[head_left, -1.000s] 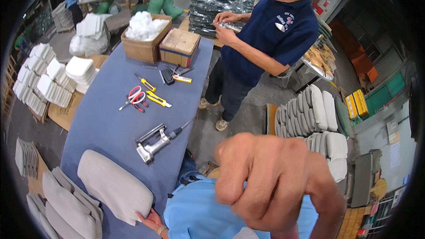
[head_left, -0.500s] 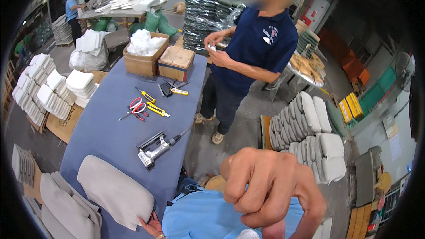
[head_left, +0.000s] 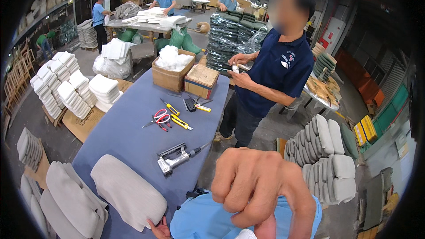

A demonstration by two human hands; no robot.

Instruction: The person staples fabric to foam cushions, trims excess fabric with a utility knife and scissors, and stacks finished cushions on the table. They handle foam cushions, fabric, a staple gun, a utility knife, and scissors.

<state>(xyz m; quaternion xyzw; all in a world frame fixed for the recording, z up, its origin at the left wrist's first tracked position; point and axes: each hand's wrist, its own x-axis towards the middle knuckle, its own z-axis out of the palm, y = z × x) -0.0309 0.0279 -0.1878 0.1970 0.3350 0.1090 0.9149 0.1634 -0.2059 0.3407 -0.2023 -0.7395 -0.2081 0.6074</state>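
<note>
A long light-grey cushion (head_left: 126, 190) lies on the blue-covered table (head_left: 128, 124). At its near right corner my left hand (head_left: 160, 229) grips the edge, partly cut off by the frame's bottom. My right hand (head_left: 252, 186) is raised large and close in front of me, its fingers curled in. The thumb is mostly hidden, and whatever it may hold cannot be seen. Beyond the cushion lies a silver staple gun (head_left: 175, 159) with its hose attached. Red-handled scissors (head_left: 158, 117), a yellow utility knife (head_left: 181, 122) and a yellow-handled screwdriver (head_left: 170, 107) rest farther back.
A box of white stuffing (head_left: 171, 77) and a closed carton (head_left: 201, 81) stand at the table's far end. A co-worker in dark blue (head_left: 276, 71) stands beyond its right edge, holding a small white thing. Grey cushions (head_left: 71, 194) lie at left; stacked cushions (head_left: 323, 155) stand right.
My view has tilted up and turned slightly left, so the table and tools sit farther right and lower. My hands keep much the same poses; the cushion stays on the table.
</note>
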